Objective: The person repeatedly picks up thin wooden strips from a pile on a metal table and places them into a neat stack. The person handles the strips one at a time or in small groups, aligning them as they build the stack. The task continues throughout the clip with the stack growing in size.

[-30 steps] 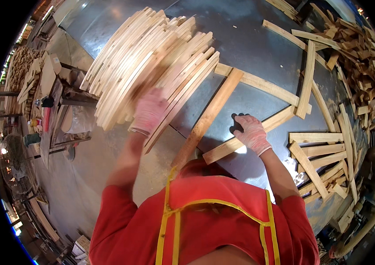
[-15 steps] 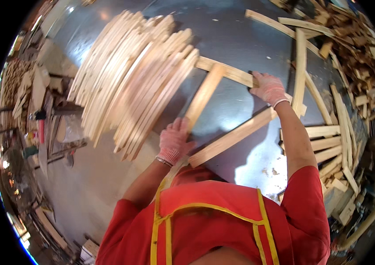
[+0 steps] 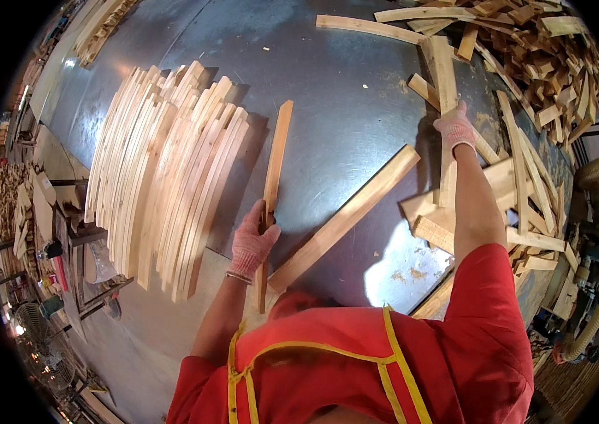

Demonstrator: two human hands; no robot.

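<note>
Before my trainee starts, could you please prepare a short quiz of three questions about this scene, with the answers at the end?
1. True or false: the right hand wears a glove.
2. Which thing does the left hand hold?
A) a hose
B) a wooden strip
C) a fan
3. Fill in: the many strips packed side by side lie on the ___ side of the picture.

Key: 1. True. 2. B. 3. Left.
</note>
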